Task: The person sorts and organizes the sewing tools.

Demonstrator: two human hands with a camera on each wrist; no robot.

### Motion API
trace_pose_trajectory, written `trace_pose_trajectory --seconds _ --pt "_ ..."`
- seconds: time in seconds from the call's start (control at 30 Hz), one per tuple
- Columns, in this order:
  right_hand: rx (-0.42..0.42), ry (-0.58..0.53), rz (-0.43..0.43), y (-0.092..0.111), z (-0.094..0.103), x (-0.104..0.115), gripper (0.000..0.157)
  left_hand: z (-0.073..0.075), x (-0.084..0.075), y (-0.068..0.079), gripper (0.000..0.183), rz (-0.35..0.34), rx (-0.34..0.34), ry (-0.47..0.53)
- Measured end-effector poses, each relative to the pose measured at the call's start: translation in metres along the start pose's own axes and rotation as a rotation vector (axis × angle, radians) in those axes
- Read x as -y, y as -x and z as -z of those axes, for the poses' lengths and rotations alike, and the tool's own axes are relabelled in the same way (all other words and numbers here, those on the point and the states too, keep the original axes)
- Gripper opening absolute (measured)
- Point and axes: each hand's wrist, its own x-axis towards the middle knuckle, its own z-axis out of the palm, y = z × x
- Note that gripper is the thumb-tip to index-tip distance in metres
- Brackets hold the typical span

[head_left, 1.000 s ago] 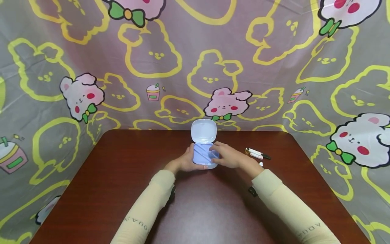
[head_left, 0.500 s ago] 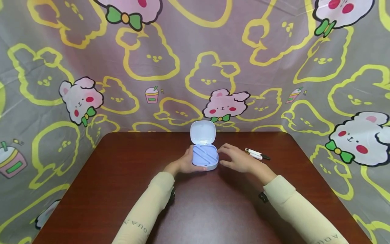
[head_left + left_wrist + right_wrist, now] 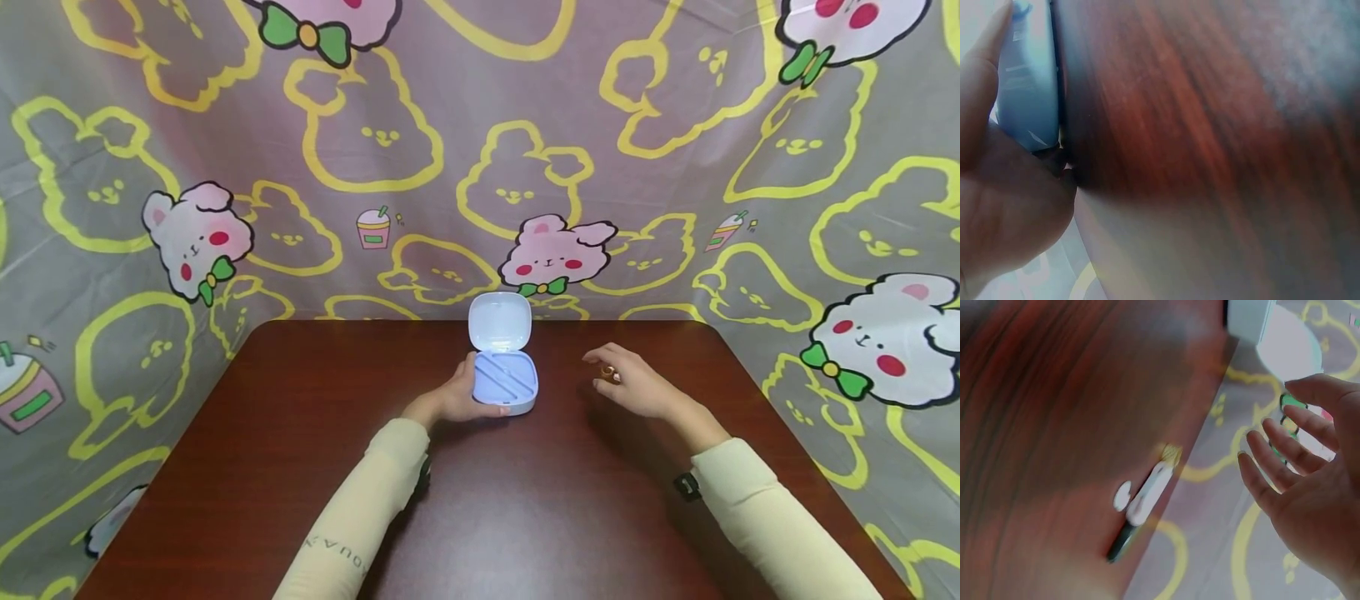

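Note:
A pale blue case (image 3: 507, 385) stands on the table with its hinged lid (image 3: 499, 322) raised; slanting dividers cross its tray. My left hand (image 3: 450, 398) grips the case by its left side, thumb along the front edge. In the left wrist view the same hand (image 3: 1010, 200) lies against the case wall (image 3: 1032, 100). My right hand (image 3: 641, 387), fingers spread and holding nothing, hovers over small things at the right. The right wrist view shows a white-and-black slim item (image 3: 1150, 494) with a gold patterned end (image 3: 1171, 454), beside a small white oval piece (image 3: 1122, 495); their kinds are unclear.
The dark reddish-brown wooden table (image 3: 300, 467) meets a patterned cloth (image 3: 420, 108) that hangs along its back and sides. The raised lid stands close to the table's back edge.
My right hand has drawn away from the tray and moved right, over the small items, which it now mostly hides in the head view. My left hand keeps its grip on the case.

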Motion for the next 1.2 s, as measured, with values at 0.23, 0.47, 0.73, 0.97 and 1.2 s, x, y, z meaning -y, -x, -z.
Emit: trace_pose_trajectory --seconds 0.23,0.47,0.73,0.97,1.2 --pt "-0.068 -0.072 -0.09 0.009 0.01 -0.025 0.038 -0.002 0.008 -0.009 0.123 -0.011 0.001 -0.016" --pt "-0.084 -0.057 -0.194 0.018 0.015 -0.044 0.035 -0.004 0.01 -0.01 0.125 -0.022 -0.006 -0.021" --pt "-0.095 -0.019 -0.242 0.024 0.016 -0.069 0.034 -0.002 0.004 -0.004 0.122 -0.039 -0.022 -0.016" --pt "-0.079 0.0 -0.266 0.026 0.014 -0.083 0.032 -0.001 0.003 -0.002 0.121 -0.05 -0.029 0.007" --pt "-0.036 -0.011 -0.302 0.027 0.011 -0.093 0.029 -0.003 0.006 -0.004 0.119 -0.053 -0.029 -0.022"
